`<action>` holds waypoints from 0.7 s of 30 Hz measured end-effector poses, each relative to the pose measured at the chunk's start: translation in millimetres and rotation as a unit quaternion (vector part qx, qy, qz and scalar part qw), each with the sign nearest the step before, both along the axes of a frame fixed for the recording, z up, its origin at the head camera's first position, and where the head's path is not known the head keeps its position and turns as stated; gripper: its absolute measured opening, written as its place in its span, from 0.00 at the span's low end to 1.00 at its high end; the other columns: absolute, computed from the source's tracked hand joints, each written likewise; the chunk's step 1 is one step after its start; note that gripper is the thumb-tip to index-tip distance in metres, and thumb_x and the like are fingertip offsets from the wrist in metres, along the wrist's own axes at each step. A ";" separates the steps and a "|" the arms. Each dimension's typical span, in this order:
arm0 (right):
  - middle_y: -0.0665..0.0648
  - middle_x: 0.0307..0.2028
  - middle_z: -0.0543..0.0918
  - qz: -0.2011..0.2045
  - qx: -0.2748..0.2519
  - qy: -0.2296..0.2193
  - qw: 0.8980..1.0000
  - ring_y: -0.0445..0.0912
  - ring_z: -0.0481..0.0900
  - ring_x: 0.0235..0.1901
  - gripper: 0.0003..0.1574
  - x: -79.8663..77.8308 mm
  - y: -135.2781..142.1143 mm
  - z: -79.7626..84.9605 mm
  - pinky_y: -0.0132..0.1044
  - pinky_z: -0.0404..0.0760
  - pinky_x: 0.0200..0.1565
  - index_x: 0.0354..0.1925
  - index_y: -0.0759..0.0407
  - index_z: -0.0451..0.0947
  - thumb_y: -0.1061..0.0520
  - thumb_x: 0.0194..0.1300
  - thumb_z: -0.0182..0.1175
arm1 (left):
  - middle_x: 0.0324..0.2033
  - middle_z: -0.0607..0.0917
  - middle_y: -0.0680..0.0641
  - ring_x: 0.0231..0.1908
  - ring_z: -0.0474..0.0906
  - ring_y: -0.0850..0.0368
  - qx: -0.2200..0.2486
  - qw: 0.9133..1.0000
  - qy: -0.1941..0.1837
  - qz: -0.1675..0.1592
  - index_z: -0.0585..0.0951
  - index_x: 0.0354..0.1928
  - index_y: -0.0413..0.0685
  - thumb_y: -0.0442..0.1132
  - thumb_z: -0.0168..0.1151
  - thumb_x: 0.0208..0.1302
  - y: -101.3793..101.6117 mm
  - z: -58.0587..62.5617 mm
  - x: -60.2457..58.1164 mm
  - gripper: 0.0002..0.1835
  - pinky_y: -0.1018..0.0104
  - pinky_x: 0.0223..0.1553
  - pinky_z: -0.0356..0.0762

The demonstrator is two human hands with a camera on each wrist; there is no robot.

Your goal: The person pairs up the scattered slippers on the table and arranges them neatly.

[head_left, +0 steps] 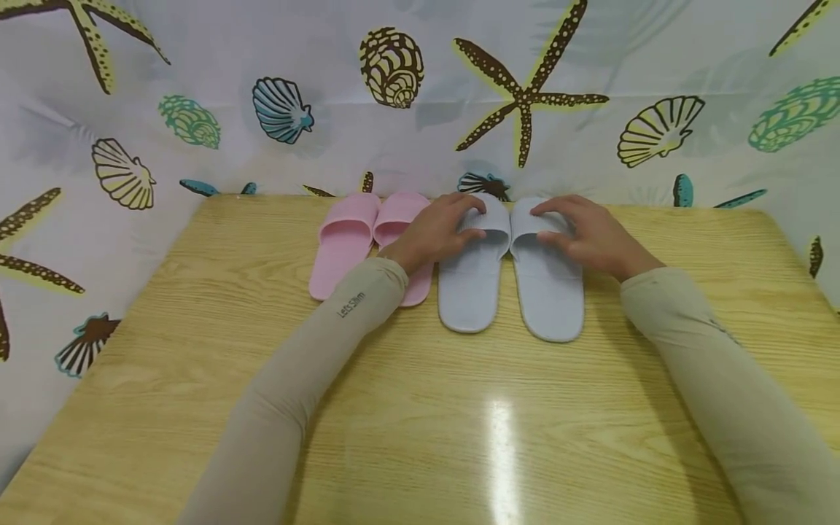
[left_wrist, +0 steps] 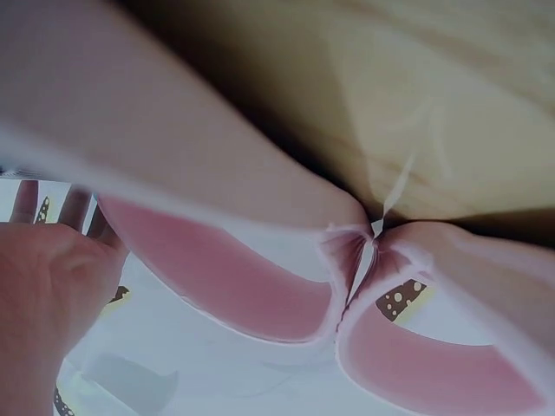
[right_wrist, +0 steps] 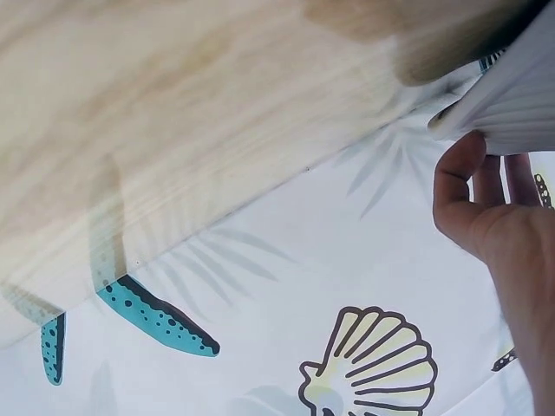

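Note:
A pair of pale grey-white slippers lies flat, side by side, with toes against the patterned cloth. My left hand [head_left: 436, 230] is bent over the strap of the left pale slipper [head_left: 469, 292], with the thumb near the strap's edge. Mirroring it, my right hand [head_left: 593, 237] is over the strap of the right pale slipper [head_left: 550, 299]. In both, a gap shows between thumb and forefinger. The right wrist view shows the right hand [right_wrist: 512, 225] touching the slipper's strap [right_wrist: 516, 95]. In the left wrist view the left fingers are partly hidden behind pink.
Left of the pale pair, two pink slippers [head_left: 341, 255] stand side by side, one partly covered by my left forearm. All rest on a wood-grain table [head_left: 407, 408]. A cloth [head_left: 223, 44] printed with shells and starfish hangs along the back and sides.

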State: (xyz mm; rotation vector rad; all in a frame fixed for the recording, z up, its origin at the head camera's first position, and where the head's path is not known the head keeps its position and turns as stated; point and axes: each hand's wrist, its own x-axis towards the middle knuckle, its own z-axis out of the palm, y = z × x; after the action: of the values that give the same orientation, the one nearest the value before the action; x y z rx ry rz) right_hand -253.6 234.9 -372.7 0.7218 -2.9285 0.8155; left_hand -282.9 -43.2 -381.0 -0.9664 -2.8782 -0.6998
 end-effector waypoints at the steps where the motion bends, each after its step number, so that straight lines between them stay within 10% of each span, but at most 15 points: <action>1: 0.63 0.64 0.76 0.002 0.000 0.001 1.000 0.60 0.67 0.68 0.24 -0.7 -0.3 -0.3 0.58 0.61 0.70 0.60 0.53 0.77 0.50 0.67 0.65 | 0.63 0.76 0.47 0.66 0.71 0.50 -0.001 1.000 0.000 0.001 0.76 0.59 0.54 0.52 0.62 0.69 -0.2 0.1 0.1 0.21 0.57 0.69 0.65; 21: 0.67 0.70 0.67 -0.005 0.022 -0.053 0.998 0.64 0.58 0.73 0.33 -4.5 -1.6 -1.2 0.60 0.52 0.73 0.68 0.58 0.67 0.47 0.71 0.60 | 0.65 0.75 0.46 0.66 0.71 0.48 -0.012 1.000 -0.024 0.007 0.73 0.62 0.54 0.53 0.60 0.70 -3.8 0.3 3.6 0.23 0.56 0.70 0.65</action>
State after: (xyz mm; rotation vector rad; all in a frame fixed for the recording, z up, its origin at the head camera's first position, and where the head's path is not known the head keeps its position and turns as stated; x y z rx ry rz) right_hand -258.1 233.3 -373.9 0.6861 -3.0510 0.8169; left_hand -279.3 -46.9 -380.7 -0.9454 -2.9386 -0.6989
